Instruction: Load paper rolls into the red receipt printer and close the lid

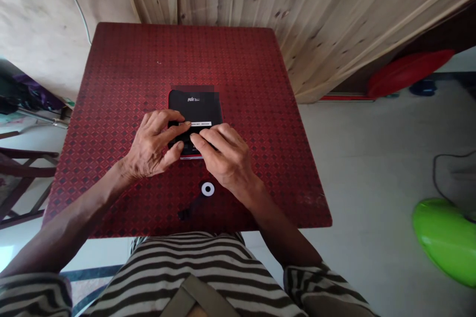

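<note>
A flat black box [197,105] with a white label strip lies in the middle of a red patterned table [126,74]. My left hand [154,144] rests on the box's near left part, fingers curled over its top with the thumb against its front edge. From the right, my right hand [223,156] lies over the box's near edge, fingers bent and pressed on it. Both hands cover the box's front half. Just behind my right wrist, a small white ring [207,188] lies on the table with a dark strip [189,208] beside it.
Wooden plank walls [297,5] stand right behind the table. A dark wooden chair [18,173] sits to the left. On the floor to the right are a green plastic object [444,237], a red object [407,70] and a black cable [439,173].
</note>
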Action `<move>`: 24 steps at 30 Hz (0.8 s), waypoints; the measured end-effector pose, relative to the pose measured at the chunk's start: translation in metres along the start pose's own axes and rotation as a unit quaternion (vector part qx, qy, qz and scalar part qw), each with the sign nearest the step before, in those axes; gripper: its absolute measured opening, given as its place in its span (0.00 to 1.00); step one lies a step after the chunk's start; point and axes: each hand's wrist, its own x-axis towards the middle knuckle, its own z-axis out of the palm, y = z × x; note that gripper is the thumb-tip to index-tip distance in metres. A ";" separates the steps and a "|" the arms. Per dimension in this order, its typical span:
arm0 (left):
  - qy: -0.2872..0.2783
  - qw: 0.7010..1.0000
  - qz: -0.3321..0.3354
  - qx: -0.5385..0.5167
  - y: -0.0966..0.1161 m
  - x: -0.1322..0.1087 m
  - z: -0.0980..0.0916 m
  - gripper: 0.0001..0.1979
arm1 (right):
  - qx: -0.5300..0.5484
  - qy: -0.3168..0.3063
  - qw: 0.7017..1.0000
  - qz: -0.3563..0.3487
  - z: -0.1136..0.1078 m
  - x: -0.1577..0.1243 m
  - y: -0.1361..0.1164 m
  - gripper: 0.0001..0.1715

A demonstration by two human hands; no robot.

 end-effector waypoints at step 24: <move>0.090 0.993 -0.030 0.076 0.010 -0.050 0.015 0.33 | 0.229 0.042 0.924 0.303 0.059 -0.061 0.031 0.12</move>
